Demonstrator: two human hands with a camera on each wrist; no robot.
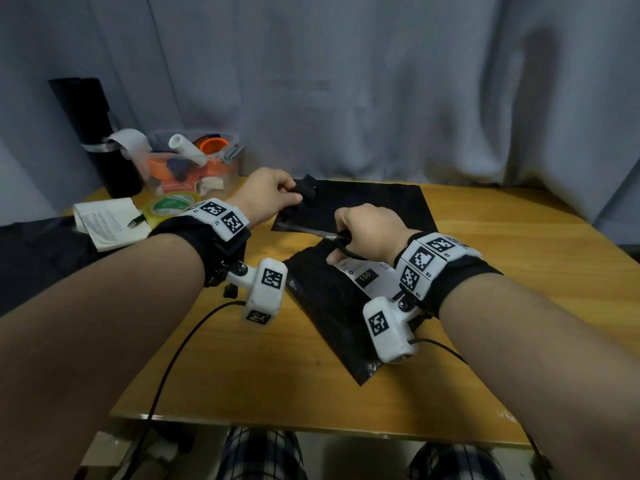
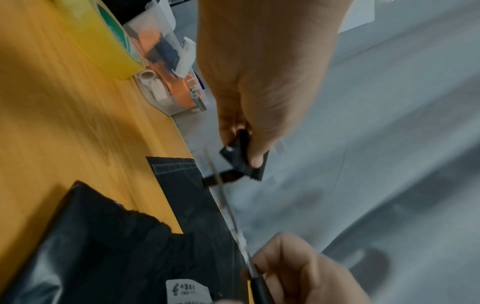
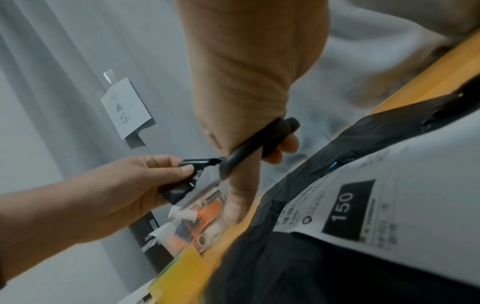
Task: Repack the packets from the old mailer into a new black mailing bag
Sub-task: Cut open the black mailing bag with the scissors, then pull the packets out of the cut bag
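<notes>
looks like the opening step: the right hand point(image 1: 369, 230) grips the scissors point(image 1: 313, 233), blades reaching toward a black strip point(image 1: 304, 192) pinched in the left hand point(image 1: 266, 195). the old mailer point(image 1: 332, 306) lies under the right wrist on the tabletop point(image 1: 485, 306), the new black mailing bag point(image 1: 381, 202) flat just beyond. next, i'd guess, drop the scrap and draw the packets out.

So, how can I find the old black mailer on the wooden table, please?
On the wooden table lie two black plastic bags. The old black mailer is the wrinkled nearer one, under the right hand gripping the black-handled scissors. Only it carries a white shipping label printed "150".
</notes>
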